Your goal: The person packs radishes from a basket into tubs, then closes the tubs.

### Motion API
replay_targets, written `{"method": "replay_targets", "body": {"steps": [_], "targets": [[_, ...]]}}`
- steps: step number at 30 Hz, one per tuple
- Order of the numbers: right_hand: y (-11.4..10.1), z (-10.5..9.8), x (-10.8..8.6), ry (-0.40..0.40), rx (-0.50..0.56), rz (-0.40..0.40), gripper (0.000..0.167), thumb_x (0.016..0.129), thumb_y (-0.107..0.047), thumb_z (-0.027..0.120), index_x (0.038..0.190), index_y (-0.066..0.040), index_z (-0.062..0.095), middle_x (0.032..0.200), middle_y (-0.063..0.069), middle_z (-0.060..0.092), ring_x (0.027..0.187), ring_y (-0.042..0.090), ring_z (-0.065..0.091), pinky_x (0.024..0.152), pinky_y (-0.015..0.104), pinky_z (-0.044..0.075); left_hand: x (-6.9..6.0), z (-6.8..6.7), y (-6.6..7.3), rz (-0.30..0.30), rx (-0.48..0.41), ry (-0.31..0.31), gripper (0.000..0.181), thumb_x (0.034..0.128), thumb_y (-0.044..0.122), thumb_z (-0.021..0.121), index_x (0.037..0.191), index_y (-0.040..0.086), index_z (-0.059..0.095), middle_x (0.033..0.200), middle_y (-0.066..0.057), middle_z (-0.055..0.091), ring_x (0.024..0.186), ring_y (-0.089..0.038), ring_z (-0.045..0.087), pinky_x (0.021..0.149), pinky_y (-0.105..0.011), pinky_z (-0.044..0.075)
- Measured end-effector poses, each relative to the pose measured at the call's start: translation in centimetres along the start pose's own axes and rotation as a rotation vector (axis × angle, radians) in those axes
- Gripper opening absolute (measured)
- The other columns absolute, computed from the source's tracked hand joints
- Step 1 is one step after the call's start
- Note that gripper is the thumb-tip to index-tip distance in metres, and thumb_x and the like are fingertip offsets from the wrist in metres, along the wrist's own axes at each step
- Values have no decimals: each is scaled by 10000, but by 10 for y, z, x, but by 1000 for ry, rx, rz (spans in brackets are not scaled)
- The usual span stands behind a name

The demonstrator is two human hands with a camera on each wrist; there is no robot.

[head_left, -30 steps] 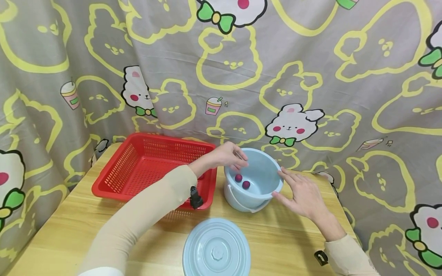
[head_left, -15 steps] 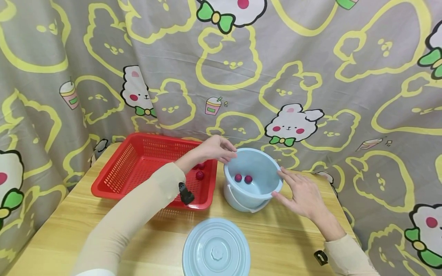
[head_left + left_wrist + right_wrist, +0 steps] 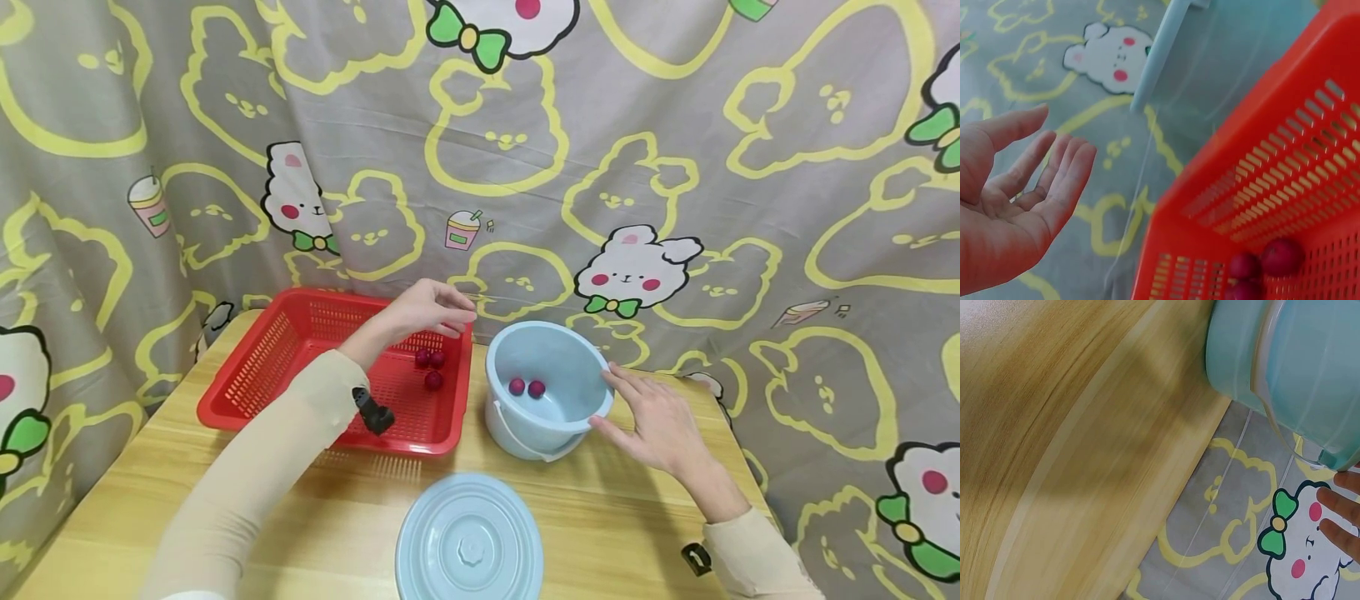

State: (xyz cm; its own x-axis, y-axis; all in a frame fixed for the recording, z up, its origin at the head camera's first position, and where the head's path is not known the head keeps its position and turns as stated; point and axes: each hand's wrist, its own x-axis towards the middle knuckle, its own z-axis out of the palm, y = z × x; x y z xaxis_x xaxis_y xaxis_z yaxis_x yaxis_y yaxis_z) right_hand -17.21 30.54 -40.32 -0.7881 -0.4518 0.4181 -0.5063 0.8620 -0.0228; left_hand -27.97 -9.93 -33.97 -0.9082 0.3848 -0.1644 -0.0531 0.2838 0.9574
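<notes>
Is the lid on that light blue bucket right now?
No, the lid lies on the wooden table, apart from the bucket, whose top is uncovered.

Basket (image 3: 427,447) — was glossy, slotted plastic. Bucket (image 3: 555,358) and lid (image 3: 471,542) — were smooth plastic with a soft sheen. Tabletop (image 3: 600,533) appeared smooth, wood-grained; curtain (image 3: 510,108) was matt, creased cloth.
</notes>
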Motion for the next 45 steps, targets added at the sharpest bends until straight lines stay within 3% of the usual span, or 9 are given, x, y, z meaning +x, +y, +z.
{"method": "replay_targets", "body": {"steps": [8, 17, 26, 35, 39, 45], "targets": [[1, 1, 1, -8, -12, 3, 745, 861, -555, 764, 1427, -86, 645, 1473, 151, 660, 1244, 439, 688, 1004, 630, 562, 1, -19, -18, -38, -28, 75, 358, 982, 168, 758, 1286, -9, 691, 1361, -210, 670, 1185, -396, 724, 1078, -523, 584], [2, 1, 0, -7, -11, 3, 741, 860, -558, 764, 1424, -92, 647, 1470, 151, 661, 1240, 438, 692, 990, 629, 569, 11, -37, -49, -47, -31, 133, 353, 1000, 183, 740, 1288, -12, 685, 1329, -249, 689, 1182, -391, 723, 1000, -421, 639], [2, 2, 0, -14, -7, 10, 743, 863, -560, 762, 1427, -90, 646, 1479, 145, 656, 1250, 441, 686, 999, 634, 563, 20, -49, -76, -119, -58, 118, 445, 1007, 208, 734, 1363, -42, 641, 1412, -288, 637, 1258, -420, 681, 1111, -505, 564], [2, 2, 0, -4, -5, 6, 743, 860, -562, 762, 1421, -89, 649, 1473, 151, 660, 1239, 443, 692, 987, 636, 565, 26, -54, -98, -170, -34, 117, 457, 1011, 209, 729, 1377, -48, 635, 1405, -270, 656, 1218, -364, 714, 1062, -457, 600], [1, 1, -1, -10, -7, 6, 744, 863, -563, 761, 1424, -88, 647, 1476, 149, 658, 1242, 441, 691, 991, 636, 563, 25, -50, -104, -203, -36, 108, 461, 1015, 179, 718, 1400, -57, 622, 1446, -274, 632, 1264, -392, 691, 1083, -465, 585], [1, 1, 0, -13, -6, 9, 744, 862, -560, 762, 1426, -89, 645, 1481, 149, 654, 1244, 442, 689, 995, 637, 561, 25, -47, -108, -206, -11, 83, 441, 1027, 140, 692, 1405, -72, 610, 1446, -282, 635, 1266, -408, 690, 1077, -478, 587]]}}
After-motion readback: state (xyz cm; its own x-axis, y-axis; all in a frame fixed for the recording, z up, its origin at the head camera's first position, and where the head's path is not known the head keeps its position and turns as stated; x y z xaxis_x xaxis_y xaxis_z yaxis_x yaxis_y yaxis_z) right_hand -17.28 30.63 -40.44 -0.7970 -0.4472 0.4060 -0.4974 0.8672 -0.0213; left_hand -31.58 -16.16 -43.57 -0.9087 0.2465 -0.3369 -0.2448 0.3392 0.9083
